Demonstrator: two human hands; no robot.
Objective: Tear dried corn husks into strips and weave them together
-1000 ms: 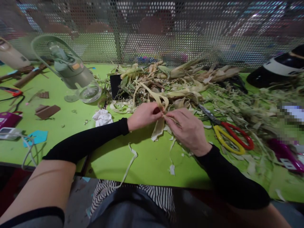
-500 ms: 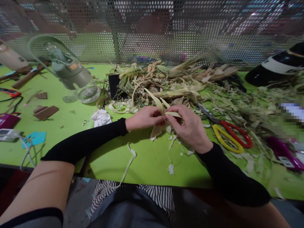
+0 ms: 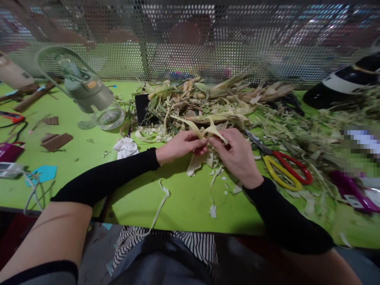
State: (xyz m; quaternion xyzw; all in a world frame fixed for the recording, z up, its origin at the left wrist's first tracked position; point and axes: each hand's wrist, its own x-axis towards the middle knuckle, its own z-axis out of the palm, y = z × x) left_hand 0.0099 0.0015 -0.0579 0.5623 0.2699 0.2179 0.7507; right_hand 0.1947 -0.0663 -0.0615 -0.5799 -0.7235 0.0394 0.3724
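Pale husk point(image 3: 192, 127) is splaying wider now, left hand point(image 3: 185, 145) and right hand point(image 3: 236, 155) pinching it between fingertips, work seemingly continuing

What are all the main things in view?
Held husk: count unclear, pale, between hands
Husk pile: one, tan, behind hands
Scissors: one, red and yellow handles, right
Handled bottle: one, green, left
Dark bottle: one, black, far right
Container: one, cream, far left
Crumpled paper: one, white, left
Corded device: one, white, left edge
Perforated screen: one, grey, back
Table: one, green, beneath
Sleeves: two, black, forearms
Left hand, right hand: two, bare, at husk
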